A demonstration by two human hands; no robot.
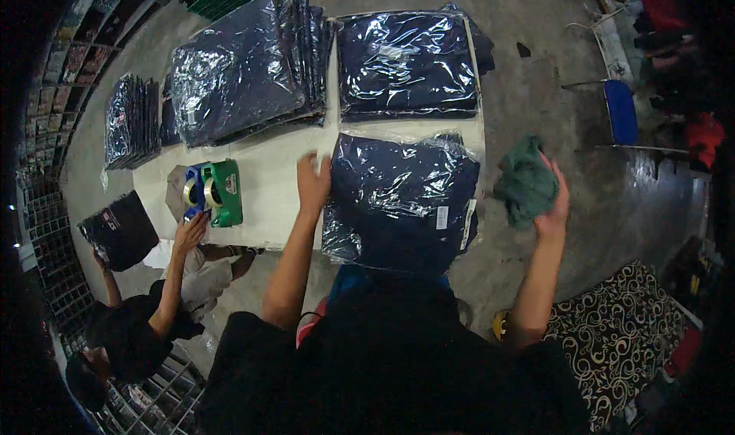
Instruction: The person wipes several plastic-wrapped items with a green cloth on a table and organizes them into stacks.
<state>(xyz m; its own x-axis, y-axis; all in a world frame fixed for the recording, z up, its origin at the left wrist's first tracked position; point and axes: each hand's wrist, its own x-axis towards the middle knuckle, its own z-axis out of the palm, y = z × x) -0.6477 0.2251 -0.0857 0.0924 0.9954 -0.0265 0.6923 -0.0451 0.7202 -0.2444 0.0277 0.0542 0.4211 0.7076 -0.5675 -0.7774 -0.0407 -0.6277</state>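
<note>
In front of me lies a dark navy folded garment in clear plastic (pixel 396 199), with a white label near its right side. My left hand (pixel 314 183) is beside the package's left edge, fingers slightly apart and holding nothing; whether the thumb touches the plastic is unclear. Past the table's right edge, my right hand (pixel 554 199) holds a crumpled green cloth (pixel 525 182). Behind the near package, another plastic-wrapped dark garment (pixel 407 61) lies on the white tabletop (pixel 270 205).
Stacked bagged garments (pixel 235 73) occupy the back left. Green (pixel 229 194) and blue tape dispensers (pixel 195 191) stand at left. A co-worker's hand (pixel 191 232) touches the blue one; their other hand holds a dark package (pixel 120 231). A patterned cloth (pixel 614 343) lies lower right.
</note>
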